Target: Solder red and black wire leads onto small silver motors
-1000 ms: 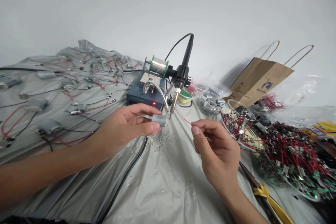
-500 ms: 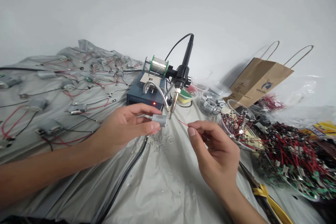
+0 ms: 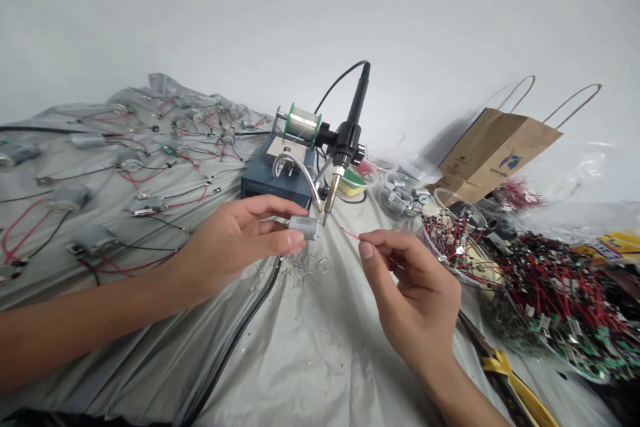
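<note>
Between the thumb and fingers of my left hand (image 3: 245,240) is a small grey cylindrical motor (image 3: 303,227), its right end close to the tip of the soldering iron (image 3: 332,193). Whether motor and tip touch I cannot tell. My right hand (image 3: 413,280) pinches a short red wire (image 3: 349,233), whose free end points left toward the iron and stays apart from the motor. The iron is clamped tip-down in a holder on a blue soldering station (image 3: 255,180). A curved metal solder feed tube (image 3: 300,165) ends beside the tip, and a solder spool (image 3: 303,125) sits above the station.
Wired motors (image 3: 93,240) cover the cloth at left. At right are a tub of bare motors (image 3: 400,197), a heap of wired circuit boards (image 3: 560,293), a paper bag (image 3: 495,153) and yellow-handled cutters (image 3: 500,370). A black cable (image 3: 240,340) crosses the front; solder scraps (image 3: 305,270) lie below the iron.
Both hands hold nearly the same pose, with the motor and red wire still gripped. The station's red light was lit before and now looks dark.
</note>
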Demonstrator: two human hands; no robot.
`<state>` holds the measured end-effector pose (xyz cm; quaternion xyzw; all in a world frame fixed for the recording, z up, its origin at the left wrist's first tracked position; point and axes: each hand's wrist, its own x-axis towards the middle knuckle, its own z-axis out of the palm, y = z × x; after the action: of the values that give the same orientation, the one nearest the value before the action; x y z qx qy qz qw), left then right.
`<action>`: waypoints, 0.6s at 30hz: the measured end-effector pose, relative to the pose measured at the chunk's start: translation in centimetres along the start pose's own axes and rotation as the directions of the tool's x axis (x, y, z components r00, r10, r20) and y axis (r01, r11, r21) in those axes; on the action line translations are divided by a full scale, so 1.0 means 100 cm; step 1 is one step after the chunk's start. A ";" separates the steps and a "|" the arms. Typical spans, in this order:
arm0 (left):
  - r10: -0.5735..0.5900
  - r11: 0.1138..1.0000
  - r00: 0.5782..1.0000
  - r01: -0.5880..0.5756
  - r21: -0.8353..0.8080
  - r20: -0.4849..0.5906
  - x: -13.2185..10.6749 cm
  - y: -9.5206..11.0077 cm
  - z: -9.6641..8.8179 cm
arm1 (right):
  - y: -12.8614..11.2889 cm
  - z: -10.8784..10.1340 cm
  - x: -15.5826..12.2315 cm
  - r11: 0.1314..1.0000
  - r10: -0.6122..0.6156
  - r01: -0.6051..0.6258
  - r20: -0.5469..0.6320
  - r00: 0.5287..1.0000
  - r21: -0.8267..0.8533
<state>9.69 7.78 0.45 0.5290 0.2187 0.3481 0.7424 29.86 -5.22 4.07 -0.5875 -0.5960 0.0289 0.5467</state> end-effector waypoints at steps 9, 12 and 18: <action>-0.003 1.000 1.000 0.003 -0.002 0.003 0.000 0.003 0.002 | 0.002 -0.001 -0.001 1.000 -0.016 0.016 0.012 1.000 -0.013; -0.003 1.000 1.000 0.003 -0.010 0.002 0.000 0.002 0.001 | 0.002 -0.001 -0.001 1.000 -0.010 0.010 0.013 1.000 -0.004; -0.004 1.000 1.000 0.004 -0.010 0.009 0.000 0.003 0.001 | 0.003 0.000 -0.001 1.000 -0.014 0.014 0.016 1.000 0.009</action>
<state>9.72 7.77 0.74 0.5263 0.2147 0.3456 0.7466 30.01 -5.25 3.82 -0.5806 -0.6044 0.0321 0.5446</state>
